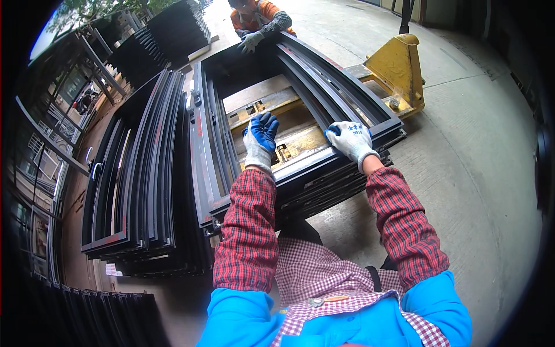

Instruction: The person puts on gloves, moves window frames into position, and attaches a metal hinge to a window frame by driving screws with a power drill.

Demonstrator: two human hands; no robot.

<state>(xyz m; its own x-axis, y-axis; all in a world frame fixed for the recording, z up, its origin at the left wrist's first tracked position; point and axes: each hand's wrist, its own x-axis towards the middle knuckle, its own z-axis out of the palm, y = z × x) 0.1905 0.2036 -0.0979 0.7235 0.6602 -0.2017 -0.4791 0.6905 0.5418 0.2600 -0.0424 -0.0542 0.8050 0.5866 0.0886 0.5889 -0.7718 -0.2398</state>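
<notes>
A stack of black metal frames lies in front of me, with long curved bars inside the top one. My right hand, in a white and blue work glove, is closed over the front bar of the top frame. My left hand, gloved the same way, hovers over the frame's opening with its palm turned up and fingers apart, holding nothing. At the far end, a co-worker's gloved hand rests on the frame's far edge.
A yellow pallet jack stands at the right, its forks running beneath the frames. Another stack of black frames sits close on the left. Taller dark stacks rise behind it. Dark ribbed pieces lie at lower left. Concrete floor extends right.
</notes>
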